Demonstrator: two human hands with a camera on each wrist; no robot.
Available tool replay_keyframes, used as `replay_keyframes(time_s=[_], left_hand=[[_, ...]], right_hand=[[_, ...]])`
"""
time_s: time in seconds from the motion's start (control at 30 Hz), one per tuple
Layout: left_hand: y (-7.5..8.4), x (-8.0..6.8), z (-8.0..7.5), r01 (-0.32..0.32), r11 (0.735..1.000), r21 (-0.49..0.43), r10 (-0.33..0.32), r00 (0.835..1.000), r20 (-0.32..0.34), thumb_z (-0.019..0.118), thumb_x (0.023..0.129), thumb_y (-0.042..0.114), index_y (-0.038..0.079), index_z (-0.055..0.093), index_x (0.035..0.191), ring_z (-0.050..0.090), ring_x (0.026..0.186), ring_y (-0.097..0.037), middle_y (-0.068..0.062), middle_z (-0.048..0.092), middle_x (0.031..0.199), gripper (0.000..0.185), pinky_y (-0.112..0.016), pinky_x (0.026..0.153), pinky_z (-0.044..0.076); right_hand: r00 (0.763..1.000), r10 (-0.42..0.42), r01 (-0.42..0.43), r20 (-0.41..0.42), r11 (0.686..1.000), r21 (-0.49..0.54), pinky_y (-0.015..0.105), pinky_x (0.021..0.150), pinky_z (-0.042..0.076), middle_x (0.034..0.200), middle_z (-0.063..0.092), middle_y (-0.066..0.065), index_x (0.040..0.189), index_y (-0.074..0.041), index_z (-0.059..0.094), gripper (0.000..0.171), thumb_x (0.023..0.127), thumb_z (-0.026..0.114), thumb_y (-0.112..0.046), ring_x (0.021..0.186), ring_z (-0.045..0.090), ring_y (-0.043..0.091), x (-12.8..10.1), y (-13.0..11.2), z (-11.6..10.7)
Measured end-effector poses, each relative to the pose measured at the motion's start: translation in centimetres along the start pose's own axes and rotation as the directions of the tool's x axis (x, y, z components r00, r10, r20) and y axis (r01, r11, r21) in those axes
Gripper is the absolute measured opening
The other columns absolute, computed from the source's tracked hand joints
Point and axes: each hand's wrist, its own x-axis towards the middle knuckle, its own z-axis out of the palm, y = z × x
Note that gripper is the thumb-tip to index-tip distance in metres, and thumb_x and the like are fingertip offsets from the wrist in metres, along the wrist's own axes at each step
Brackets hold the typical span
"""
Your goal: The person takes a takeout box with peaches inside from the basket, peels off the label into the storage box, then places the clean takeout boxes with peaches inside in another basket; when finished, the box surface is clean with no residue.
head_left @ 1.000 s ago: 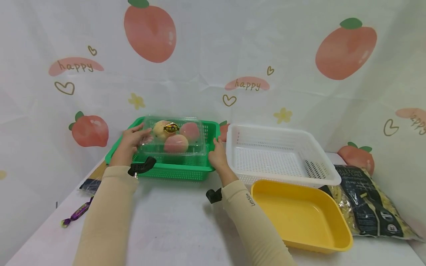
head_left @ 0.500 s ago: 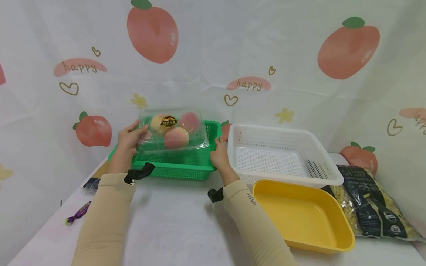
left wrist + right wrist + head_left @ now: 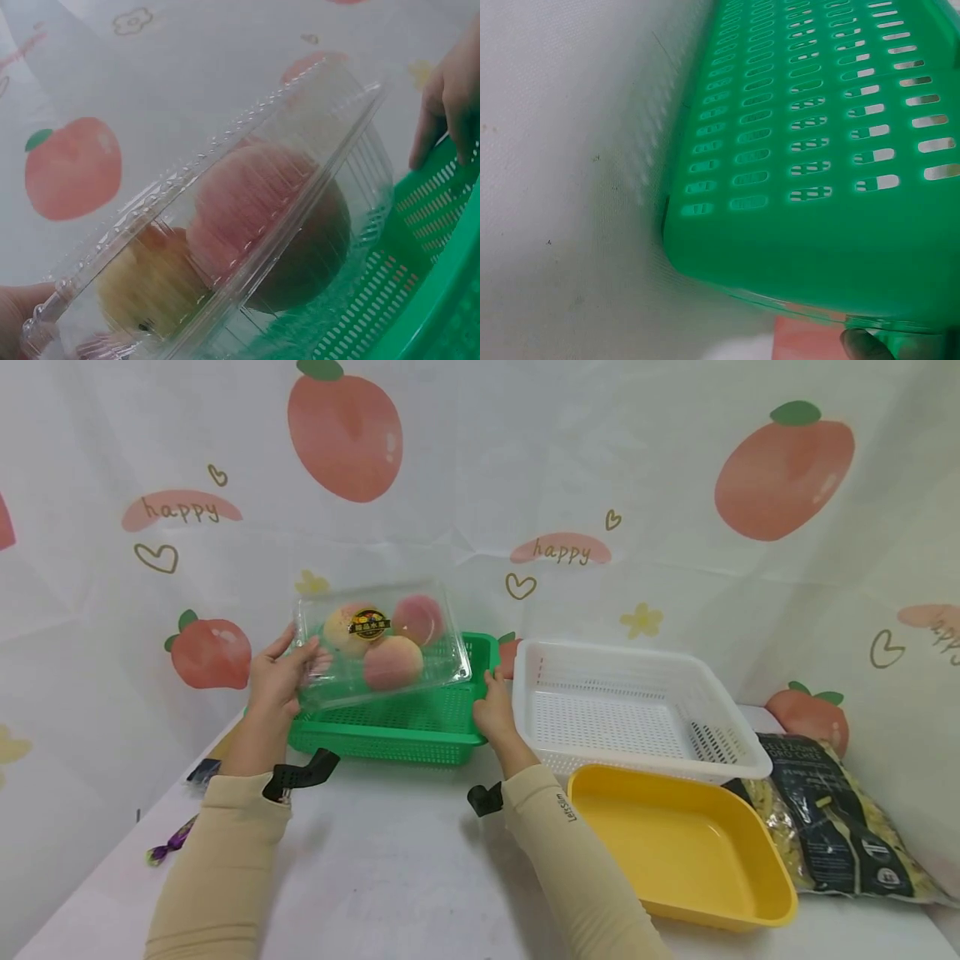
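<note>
At about nine o'clock on the white cloth-covered counter (image 3: 390, 868), a small purple-wrapped candy (image 3: 169, 844) is lying near the edge, with a dark flat packet (image 3: 202, 771) just beyond it, partly hidden by the sleeve. The left hand (image 3: 279, 674) is holding the left end of a clear plastic clamshell box with a dark round sticker on its lid (image 3: 378, 639), thumb on top and fingers underneath, so this grip is closing on the box; the box is hanging tilted, its left end higher, above the green slotted plastic basket (image 3: 405, 727) at roughly eleven o'clock and not touching the basket floor. Three pinkish-yellow peaches (image 3: 390, 662) are sitting inside the box, and the left wrist view is showing them pressed against the ribbed clear wall (image 3: 247, 225). The right hand (image 3: 495, 710) is gripping the basket's right rim, fingers curling over the edge, while the right wrist view is looking along the basket's green side wall (image 3: 817, 150) resting on the counter. Just beside that hand, at about one o'clock, a white perforated plastic basket (image 3: 637, 710) is standing, and a shallow yellow plastic tray (image 3: 675, 843) is sitting in front of it, touching its near edge. At three o'clock, a dark printed bag of pasta (image 3: 832, 827) is lying against the backdrop.
</note>
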Motion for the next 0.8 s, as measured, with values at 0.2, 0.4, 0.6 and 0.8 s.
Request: replay_keyframes(time_s=[0.2,0.4,0.6,0.8], left_hand=[[0.2,-1.4,-0.6,-0.020,0.983,-0.183,0.026,0.999,0.025,0.070,0.081,0.006,0.018,0.030,0.146,0.066,0.057,-0.007,-0.001,0.069,0.064,0.076,-0.018,0.050,0.053],[0.8,-3.1,-1.3,-0.029,0.980,-0.198,0.033,0.999,0.017,0.073,0.079,0.010,0.018,0.034,0.144,0.063,0.065,-0.003,0.004,0.051,0.125,0.076,-0.018,0.055,0.054],[1.3,-4.3,-2.0,-0.031,0.980,-0.194,0.041,0.998,0.046,0.072,0.079,0.010,0.018,0.034,0.144,0.062,0.068,-0.003,0.008,0.053,0.112,0.076,-0.017,0.057,0.054],[1.4,-6.0,-3.0,-0.035,0.973,-0.227,0.057,0.994,0.091,0.069,0.082,0.007,0.018,0.037,0.141,0.065,0.067,-0.005,0.009,0.064,0.097,0.068,-0.019,0.059,0.055]], right_hand=[[1.000,-0.006,0.006,-0.002,1.000,-0.002,0.042,0.117,0.016,0.157,0.010,0.011,0.144,0.004,0.026,0.060,0.085,0.034,0.014,0.145,0.009,0.028,0.0,0.0,0.0],[1.000,0.003,-0.003,-0.003,1.000,-0.009,0.041,0.117,0.015,0.158,0.010,0.010,0.145,0.003,0.026,0.060,0.086,0.034,0.013,0.145,0.009,0.027,0.0,0.0,0.0],[1.000,0.011,-0.011,-0.006,1.000,-0.002,0.042,0.117,0.016,0.158,0.010,0.009,0.145,0.002,0.026,0.059,0.087,0.035,0.011,0.145,0.009,0.027,0.0,0.0,0.0],[1.000,0.005,-0.005,-0.004,1.000,0.005,0.042,0.117,0.016,0.158,0.010,0.010,0.145,0.003,0.026,0.060,0.086,0.036,0.012,0.145,0.009,0.027,0.0,0.0,0.0]])
